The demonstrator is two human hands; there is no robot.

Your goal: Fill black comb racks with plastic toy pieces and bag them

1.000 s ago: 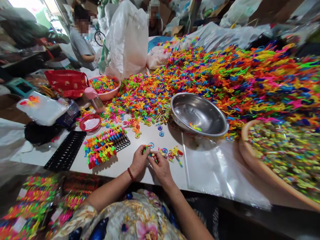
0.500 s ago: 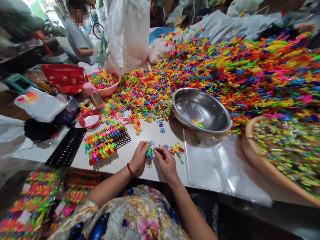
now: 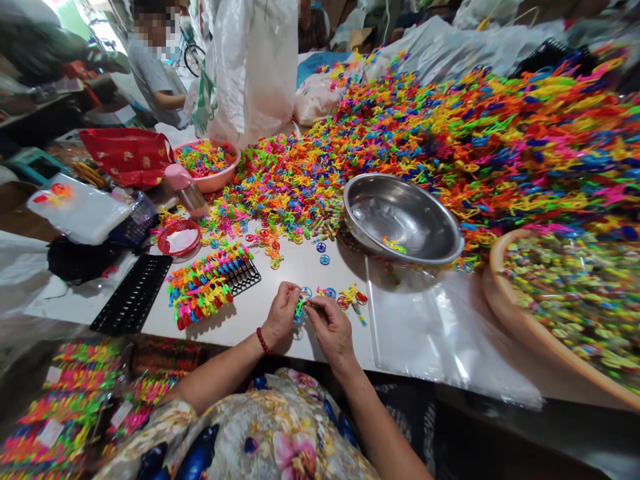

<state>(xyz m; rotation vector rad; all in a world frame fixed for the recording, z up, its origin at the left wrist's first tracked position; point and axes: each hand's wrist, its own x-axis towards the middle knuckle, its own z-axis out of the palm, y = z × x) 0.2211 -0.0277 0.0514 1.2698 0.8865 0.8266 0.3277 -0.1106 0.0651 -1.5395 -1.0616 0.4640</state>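
My left hand (image 3: 281,316) is closed on a small plastic toy bicycle (image 3: 299,311) with blue wheels and a green part, held just above the white table (image 3: 265,343). Against the toy's right side, my right hand (image 3: 332,328) is pinched shut; the fingertips hide whatever small piece is in them. Just beyond that hand lie several loose toy parts (image 3: 352,297), yellow, red and blue. Farther back are a dark blue wheel (image 3: 321,247) and a lighter blue wheel (image 3: 325,259). To the left, a black rack (image 3: 245,277) carries rows of colourful toys (image 3: 205,287).
A steel basin (image 3: 400,220) holds a few pieces before a large heap of plastic parts (image 3: 450,147). At right are a clear plastic sheet (image 3: 425,333) and an orange tub (image 3: 493,267). A red basket (image 3: 193,248) and black strip (image 3: 133,293) sit left. Another person (image 3: 155,80) is at the back.
The toy has turned in my left hand, its blue wheels now showing beside the fingers. My right hand drew away to the right, then came back against the toy. The view tilted slightly.
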